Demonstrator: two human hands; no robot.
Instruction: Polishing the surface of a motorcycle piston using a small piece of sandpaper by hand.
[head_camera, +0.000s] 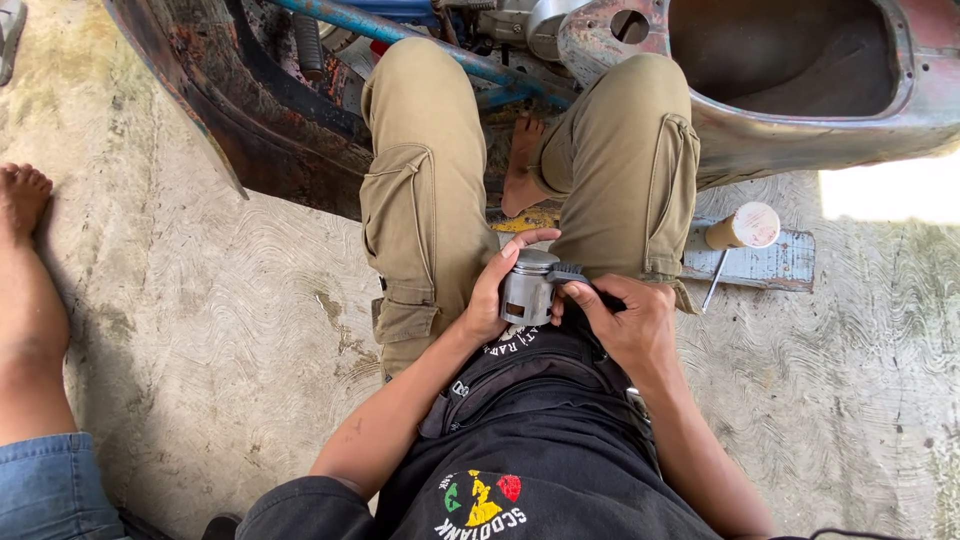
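Observation:
I sit on the concrete floor with my knees drawn up in khaki trousers. My left hand (497, 288) wraps around a grey metal piston (526, 288), holding it over my lap. My right hand (628, 322) grips a small dark-handled brush (570, 273), whose bristled head lies against the upper right side of the piston. Both hands are close together between my thighs.
A rusty old scooter body (800, 110) with a blue frame tube (400, 30) stands just beyond my knees. A hammer with a pale wooden handle (742, 228) rests on a blue plank (770, 265) at right. Another person's bare leg and foot (25, 270) lie at left.

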